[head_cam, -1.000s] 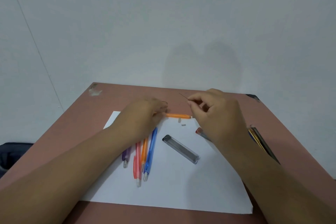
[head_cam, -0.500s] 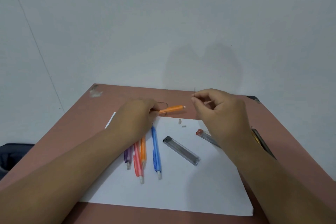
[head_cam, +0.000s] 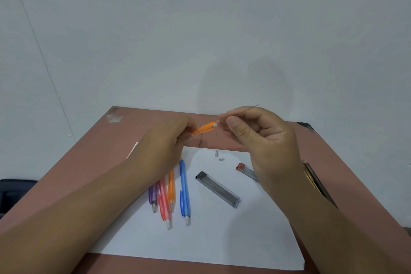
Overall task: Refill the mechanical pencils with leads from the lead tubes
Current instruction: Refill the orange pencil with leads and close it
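Note:
My left hand (head_cam: 164, 147) grips an orange mechanical pencil (head_cam: 204, 128), raised above the table with its open rear end pointing right. My right hand (head_cam: 264, 140) pinches a thin dark lead (head_cam: 250, 108) between thumb and forefinger, its near tip just right of the pencil's end. On the white paper (head_cam: 222, 236) lie a blue pencil (head_cam: 184, 191), an orange one (head_cam: 171, 189), a pink one (head_cam: 164, 202) and a purple one (head_cam: 153, 194). A clear lead tube with a black cap (head_cam: 219, 189) lies mid-sheet. A red-capped tube (head_cam: 245, 169) is partly hidden by my right hand.
Two small white eraser caps (head_cam: 218, 155) lie on the paper near its far edge. Dark pencils (head_cam: 315, 182) lie on the brown table (head_cam: 89, 162) at the right, behind my right forearm. A white wall stands directly behind the table.
My left hand lifted the orange pencil off the paper and tilted its end up. My right hand rose and turned the lead from upright to pointing up-right, close to the pencil's end.

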The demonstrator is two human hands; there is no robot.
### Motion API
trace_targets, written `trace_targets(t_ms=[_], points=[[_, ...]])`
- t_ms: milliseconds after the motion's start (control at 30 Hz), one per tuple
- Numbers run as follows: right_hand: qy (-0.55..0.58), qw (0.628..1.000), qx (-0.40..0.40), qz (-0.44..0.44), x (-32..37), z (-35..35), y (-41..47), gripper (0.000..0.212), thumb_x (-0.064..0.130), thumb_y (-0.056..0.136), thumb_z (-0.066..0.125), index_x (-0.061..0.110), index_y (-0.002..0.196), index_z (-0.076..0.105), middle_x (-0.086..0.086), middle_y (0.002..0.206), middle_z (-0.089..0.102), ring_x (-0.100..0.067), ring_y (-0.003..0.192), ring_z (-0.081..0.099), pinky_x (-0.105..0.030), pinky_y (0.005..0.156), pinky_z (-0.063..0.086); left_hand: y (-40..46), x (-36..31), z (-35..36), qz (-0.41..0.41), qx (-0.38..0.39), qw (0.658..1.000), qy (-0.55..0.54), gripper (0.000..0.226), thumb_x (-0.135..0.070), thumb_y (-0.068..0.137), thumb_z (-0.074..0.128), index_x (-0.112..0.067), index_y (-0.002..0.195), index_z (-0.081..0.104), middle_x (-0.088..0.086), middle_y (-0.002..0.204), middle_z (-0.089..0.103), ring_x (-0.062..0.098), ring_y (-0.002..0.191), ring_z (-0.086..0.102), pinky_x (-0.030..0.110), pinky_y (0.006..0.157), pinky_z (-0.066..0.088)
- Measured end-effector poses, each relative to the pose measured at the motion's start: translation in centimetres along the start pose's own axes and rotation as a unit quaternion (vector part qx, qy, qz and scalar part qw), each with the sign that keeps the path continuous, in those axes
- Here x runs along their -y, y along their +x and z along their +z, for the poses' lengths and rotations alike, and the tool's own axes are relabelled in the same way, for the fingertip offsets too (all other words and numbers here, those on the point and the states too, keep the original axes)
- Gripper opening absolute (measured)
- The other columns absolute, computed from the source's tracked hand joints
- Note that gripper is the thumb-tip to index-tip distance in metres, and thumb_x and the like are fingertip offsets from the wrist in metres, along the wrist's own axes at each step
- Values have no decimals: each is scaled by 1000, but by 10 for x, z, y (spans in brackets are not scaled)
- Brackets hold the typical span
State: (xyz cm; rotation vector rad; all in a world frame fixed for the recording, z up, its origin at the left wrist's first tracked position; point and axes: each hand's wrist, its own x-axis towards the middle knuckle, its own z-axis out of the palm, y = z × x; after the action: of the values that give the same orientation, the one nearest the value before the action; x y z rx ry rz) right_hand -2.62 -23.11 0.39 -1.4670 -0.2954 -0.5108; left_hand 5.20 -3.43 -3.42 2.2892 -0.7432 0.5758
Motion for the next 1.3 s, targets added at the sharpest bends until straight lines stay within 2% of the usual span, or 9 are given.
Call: trace_targets(t_ms=[67, 167, 233, 467, 633, 900, 1033, 1200, 1300], points=[[24, 1000, 12, -2, 1, 2, -1, 11, 14, 83, 69, 13, 93, 74, -10, 93, 78, -25, 91, 76, -27, 80, 58, -1, -4, 0, 16, -8, 1000, 8, 19, -10, 96, 59, -27, 103, 66, -8, 89, 66, 14, 80, 59, 34, 73, 54], [31, 999, 24, -15, 2, 4, -3, 11, 15, 82, 69, 15, 92, 73, -9, 92, 79, -25, 90, 76, -24, 77, 58, -2, -9, -2, 30, -25, 999, 23, 20, -2, 93, 63, -19, 102, 70, -12, 85, 61, 7, 71, 52, 13, 69, 42], [31, 999, 24, -16, 2, 4, -2, 11, 15, 83, 69, 15, 92, 74, -9, 91, 79, -25, 90, 77, -25, 77, 58, -3, -12, -2, 37, -31, 998, 27, 19, -1, 92, 63, -18, 99, 69, -14, 82, 56, 3, 66, 50, 10, 67, 37], [-12, 999, 34, -40, -3, 2, -1, 13, 18, 84, 71, 13, 95, 75, -8, 94, 78, -26, 93, 76, -33, 84, 59, -3, -10, -1, 38, -12, 999, -17, 19, -3, 96, 59, -19, 104, 67, -4, 91, 67, 20, 82, 62, 36, 73, 55], [-65, 994, 26, -79, -4, 0, -1, 12, 15, 87, 73, 11, 98, 77, -6, 96, 78, -26, 93, 75, -44, 89, 59, -3, -12, -2, 49, -10, 999, -14, 19, -3, 96, 59, -19, 102, 66, -5, 90, 66, 18, 80, 61, 30, 71, 51], [-110, 990, 16, -83, -5, -2, -2, 11, 6, 88, 76, 11, 97, 80, 0, 87, 78, -18, 84, 73, -30, 80, 57, -4, -12, -4, 39, 4, 999, -16, 19, -3, 97, 58, -20, 103, 65, -8, 89, 63, 14, 80, 58, 22, 70, 46], [-105, 992, 20, -73, -5, -3, -1, 14, 7, 87, 77, 15, 97, 80, 0, 88, 78, -22, 86, 74, -36, 84, 59, -4, -16, -4, 29, 8, 999, -30, 19, -5, 98, 57, -22, 103, 64, -9, 91, 64, 14, 83, 60, 25, 73, 49], [-116, 991, 19, -66, -4, -3, -1, 13, 6, 86, 77, 13, 96, 80, 7, 86, 78, -6, 82, 71, -16, 77, 51, -5, -16, -5, 37, 11, 999, -32, 18, -5, 98, 57, -20, 103, 65, -8, 89, 65, 13, 80, 60, 31, 71, 53], [-121, 991, 26, -54, -4, -4, -1, 14, 9, 86, 77, 17, 98, 80, 8, 89, 78, -8, 88, 73, -19, 81, 53, -5, -16, -4, 35, 15, 999, -34, 18, -5, 98, 58, -20, 104, 66, -8, 90, 66, 14, 81, 62, 31, 72, 53]])
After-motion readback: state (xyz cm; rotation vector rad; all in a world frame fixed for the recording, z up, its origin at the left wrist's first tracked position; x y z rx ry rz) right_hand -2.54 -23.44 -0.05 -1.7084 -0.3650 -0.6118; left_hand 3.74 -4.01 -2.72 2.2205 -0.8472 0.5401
